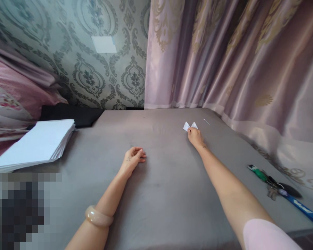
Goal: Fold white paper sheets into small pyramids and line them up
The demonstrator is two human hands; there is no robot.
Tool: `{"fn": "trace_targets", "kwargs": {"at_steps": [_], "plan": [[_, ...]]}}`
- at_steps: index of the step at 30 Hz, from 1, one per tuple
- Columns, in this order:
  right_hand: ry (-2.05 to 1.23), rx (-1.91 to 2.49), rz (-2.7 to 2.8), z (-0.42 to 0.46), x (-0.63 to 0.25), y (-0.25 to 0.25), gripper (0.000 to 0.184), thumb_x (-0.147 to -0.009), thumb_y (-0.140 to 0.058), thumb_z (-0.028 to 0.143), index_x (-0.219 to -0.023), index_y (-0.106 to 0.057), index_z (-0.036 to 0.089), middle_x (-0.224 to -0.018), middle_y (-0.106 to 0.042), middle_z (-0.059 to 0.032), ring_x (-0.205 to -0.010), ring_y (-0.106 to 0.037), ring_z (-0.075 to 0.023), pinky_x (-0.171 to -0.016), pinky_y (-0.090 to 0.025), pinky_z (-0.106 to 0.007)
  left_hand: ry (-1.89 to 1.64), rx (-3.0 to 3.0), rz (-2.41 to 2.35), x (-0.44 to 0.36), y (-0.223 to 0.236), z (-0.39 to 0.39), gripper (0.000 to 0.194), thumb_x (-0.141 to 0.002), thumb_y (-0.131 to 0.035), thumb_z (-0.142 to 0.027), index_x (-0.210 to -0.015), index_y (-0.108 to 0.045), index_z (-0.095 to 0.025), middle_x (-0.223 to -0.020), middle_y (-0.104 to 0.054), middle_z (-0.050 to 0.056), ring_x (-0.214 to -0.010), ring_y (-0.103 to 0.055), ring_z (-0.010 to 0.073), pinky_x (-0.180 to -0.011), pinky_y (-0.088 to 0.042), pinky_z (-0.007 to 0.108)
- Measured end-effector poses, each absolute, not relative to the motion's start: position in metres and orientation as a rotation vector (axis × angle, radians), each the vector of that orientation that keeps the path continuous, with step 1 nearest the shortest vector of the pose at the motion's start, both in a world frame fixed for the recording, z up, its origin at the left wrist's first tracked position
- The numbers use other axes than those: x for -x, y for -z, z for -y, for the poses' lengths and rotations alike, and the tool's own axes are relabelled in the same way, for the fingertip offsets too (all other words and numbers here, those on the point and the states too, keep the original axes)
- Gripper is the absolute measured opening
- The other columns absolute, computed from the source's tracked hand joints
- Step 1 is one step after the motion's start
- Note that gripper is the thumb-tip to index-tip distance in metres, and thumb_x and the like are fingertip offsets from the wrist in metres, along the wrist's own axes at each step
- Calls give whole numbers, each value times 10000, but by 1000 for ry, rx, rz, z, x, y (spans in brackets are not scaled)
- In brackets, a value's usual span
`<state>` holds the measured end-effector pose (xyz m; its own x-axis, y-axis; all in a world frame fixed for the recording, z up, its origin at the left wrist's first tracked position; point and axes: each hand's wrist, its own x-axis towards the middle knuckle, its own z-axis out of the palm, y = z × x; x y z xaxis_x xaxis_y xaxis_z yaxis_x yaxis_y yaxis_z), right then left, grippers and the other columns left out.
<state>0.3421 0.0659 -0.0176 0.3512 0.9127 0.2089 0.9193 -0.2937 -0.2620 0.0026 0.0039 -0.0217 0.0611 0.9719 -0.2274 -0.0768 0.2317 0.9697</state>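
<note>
While a paper stack (36,142) lies at the left in front of a black item (73,114), the left hand (132,159), a bangle (97,216) on its forearm, is loosely curled around nothing, over the middle of the grey cloth (166,194). Farther right, toward the far edge, the folded paper (186,127) shows two white points, pinched in the right hand (196,137). A thin stick (206,121) lies just beyond; keys (272,191) and a blue lanyard (299,205) lie at the right.
</note>
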Motion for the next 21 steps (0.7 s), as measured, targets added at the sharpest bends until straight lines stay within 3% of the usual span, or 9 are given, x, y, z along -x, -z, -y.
{"fn": "trace_targets", "kwargs": {"at_steps": [8,13,21], "plan": [[-9,2252,1571,-62,-344,17,335,-908,-466,232,-1219,-589,218,-1161,-655,-100,-1044,-600,-206,-833,-434,-286,-1040,-995,-1213,-3,21,-4,260,-748,-681,-289,-897,-571,-106,-784,-646,68,-684,-636,142,-590,-541,259],[29,2341,1388,-47,-351,12,422,-932,-374,242,-1336,-478,183,-1150,-659,-142,-1021,-615,-250,-796,-453,-342,-1044,-1016,-1209,-2,23,-3,296,-719,-711,-324,-878,-577,-113,-763,-648,63,-674,-641,148,-593,-538,265],[-19,2366,1464,-61,-367,4,316,-908,-459,221,-1162,-647,234,-1089,-692,-119,-990,-638,-233,-763,-448,-309,-1046,-1020,-1181,0,24,-2,311,-718,-720,-330,-889,-576,-113,-765,-656,64,-666,-644,139,-608,-540,260]]}}
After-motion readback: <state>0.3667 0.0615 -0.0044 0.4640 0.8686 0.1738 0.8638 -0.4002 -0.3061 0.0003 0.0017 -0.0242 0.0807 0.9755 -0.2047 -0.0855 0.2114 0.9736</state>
